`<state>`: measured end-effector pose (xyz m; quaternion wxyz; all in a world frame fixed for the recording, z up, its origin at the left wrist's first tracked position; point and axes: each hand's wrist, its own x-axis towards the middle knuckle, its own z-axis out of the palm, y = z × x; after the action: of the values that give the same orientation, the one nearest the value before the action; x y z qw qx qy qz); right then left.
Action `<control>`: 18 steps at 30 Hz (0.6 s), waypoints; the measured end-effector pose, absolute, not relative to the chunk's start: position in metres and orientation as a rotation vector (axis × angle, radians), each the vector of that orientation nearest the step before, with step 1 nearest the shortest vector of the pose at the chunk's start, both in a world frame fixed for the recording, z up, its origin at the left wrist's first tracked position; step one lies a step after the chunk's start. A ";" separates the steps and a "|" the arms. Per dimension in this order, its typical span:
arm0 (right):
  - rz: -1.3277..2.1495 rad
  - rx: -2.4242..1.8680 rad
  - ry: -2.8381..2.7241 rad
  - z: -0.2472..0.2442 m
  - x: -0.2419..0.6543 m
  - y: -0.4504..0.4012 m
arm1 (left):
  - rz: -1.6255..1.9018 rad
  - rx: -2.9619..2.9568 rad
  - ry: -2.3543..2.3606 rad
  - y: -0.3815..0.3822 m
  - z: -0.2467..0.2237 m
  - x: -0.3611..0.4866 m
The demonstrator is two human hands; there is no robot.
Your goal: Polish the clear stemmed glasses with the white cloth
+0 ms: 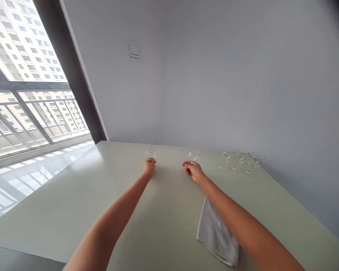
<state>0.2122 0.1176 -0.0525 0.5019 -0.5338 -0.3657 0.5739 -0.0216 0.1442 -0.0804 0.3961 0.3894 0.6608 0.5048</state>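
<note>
Near the far edge of the pale green table [158, 210], my left hand [149, 167] is closed round the lower part of a clear glass [151, 153], whose bowl shows above the fingers. To its right, my right hand [194, 170] pinches the stem of a second clear glass [193, 154], with the bowl upward. Several more clear stemmed glasses [239, 158] stand together at the far right. A folded grey cloth [216, 235] lies on the table, partly under my right forearm.
Grey walls rise behind and to the right of the table, with a white switch [134, 50] on the back wall. A large window [31, 75] with railings is at the left. The table's left edge borders a shiny floor [14, 188].
</note>
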 end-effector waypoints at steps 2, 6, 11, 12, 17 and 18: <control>1.437 -1.275 -0.891 -0.050 0.200 0.111 | 1.311 0.938 1.756 0.142 -0.076 -0.070; 1.531 -1.246 -0.914 -0.048 0.179 0.092 | 1.354 0.855 1.860 0.135 -0.068 -0.141; 1.626 -1.216 -0.933 -0.052 0.164 0.069 | 1.389 0.793 1.924 0.135 -0.062 -0.182; 1.640 -1.211 -0.934 -0.053 0.163 0.066 | 1.398 0.784 1.934 0.135 -0.061 -0.186; 1.686 -1.186 -0.932 -0.061 0.161 0.057 | 1.494 0.772 2.005 0.127 -0.050 -0.195; 1.691 -1.184 -0.931 -0.062 0.162 0.056 | 1.533 0.777 2.033 0.123 -0.047 -0.195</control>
<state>0.1624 0.0562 -0.0616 0.4248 -0.4732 -0.3721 0.6761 -0.1951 0.1229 -0.0474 0.2375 0.2835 0.7419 0.5593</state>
